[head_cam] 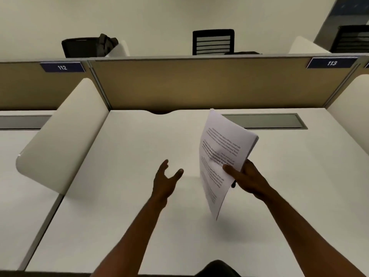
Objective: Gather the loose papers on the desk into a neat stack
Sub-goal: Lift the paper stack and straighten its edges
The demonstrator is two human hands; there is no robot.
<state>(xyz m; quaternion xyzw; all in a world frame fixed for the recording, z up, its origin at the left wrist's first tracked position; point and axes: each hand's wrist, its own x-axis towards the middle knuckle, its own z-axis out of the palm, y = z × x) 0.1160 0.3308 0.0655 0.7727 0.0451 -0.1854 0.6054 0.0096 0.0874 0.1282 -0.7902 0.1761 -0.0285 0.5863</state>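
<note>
Head view: right hand [247,177] pinches a sheaf of printed papers [221,156], thumb on the printed face, fingers behind. Sheaf is lifted off the white desk [123,196], tilted on edge, near the desk's grey hatch [263,121]. Left hand [164,180] hovers beside the sheaf, fingers spread, empty.

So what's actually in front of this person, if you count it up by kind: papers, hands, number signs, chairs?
Bundles of printed paper: 1, held in the right hand, sheet count unreadable
Hands: 2, the left hand open and empty
Blue number signs: 2, 112 and 113
Black chairs behind the partition: 3
Total: 8
</note>
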